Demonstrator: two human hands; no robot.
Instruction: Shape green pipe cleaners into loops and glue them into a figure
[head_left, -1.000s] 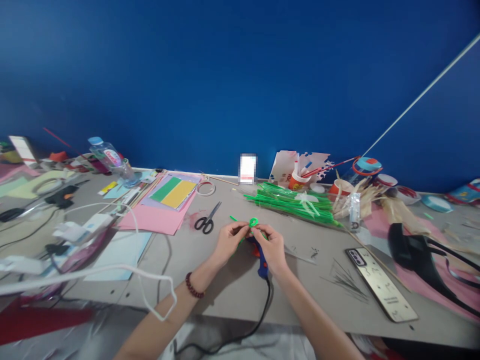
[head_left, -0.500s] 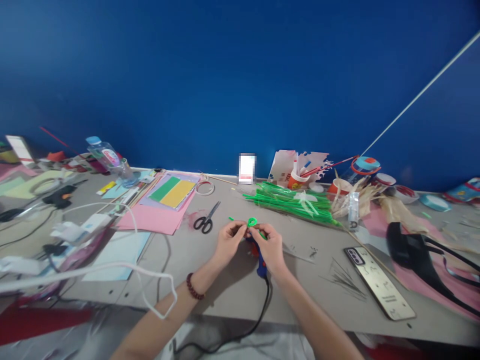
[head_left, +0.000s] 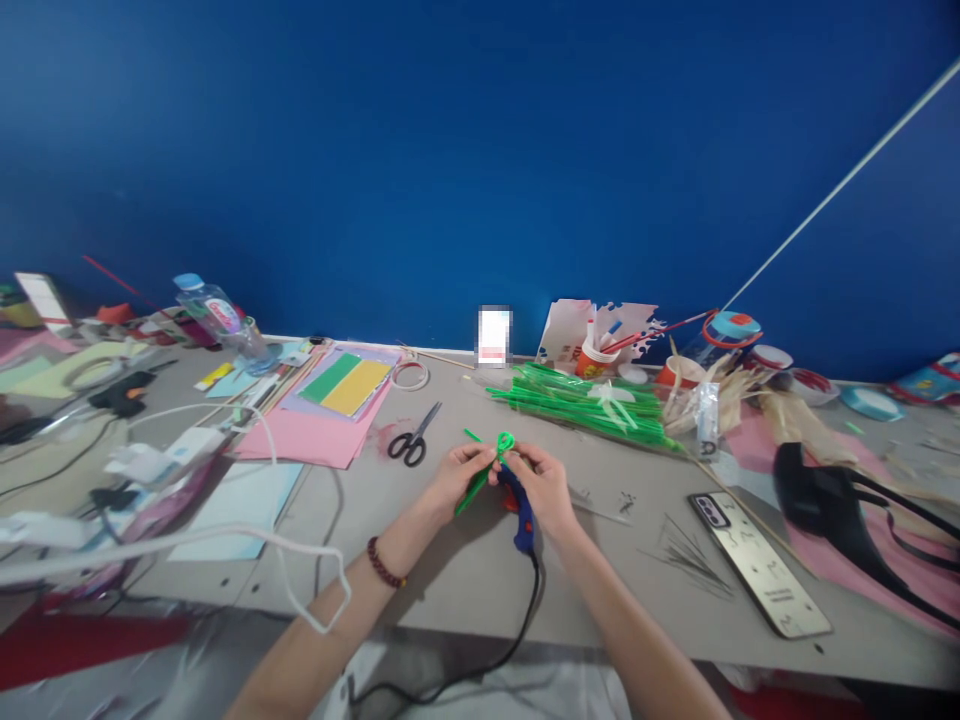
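Both my hands meet over the middle of the grey table [head_left: 465, 560]. My left hand [head_left: 456, 478] pinches a thin green strip [head_left: 480, 478] that ends in a small curled loop at its top. My right hand [head_left: 541, 484] pinches the same strip at the loop, fingers closed. Under my right hand lies a blue glue gun [head_left: 522, 516] with a black cord running off the near table edge. A red bead bracelet sits on my left wrist.
Black scissors [head_left: 412, 440] lie left of my hands, beside pink, green and yellow paper sheets [head_left: 330, 410]. A pile of green strips [head_left: 592, 405] and cups with pens [head_left: 598, 358] stand behind. A phone [head_left: 759, 565] and black straps [head_left: 832, 500] lie right. Cables and a bottle [head_left: 217, 315] clutter the left.
The green strip has tilted; its long end now points down-left below my left hand. Both hands have stayed in about the same place over the glue gun.
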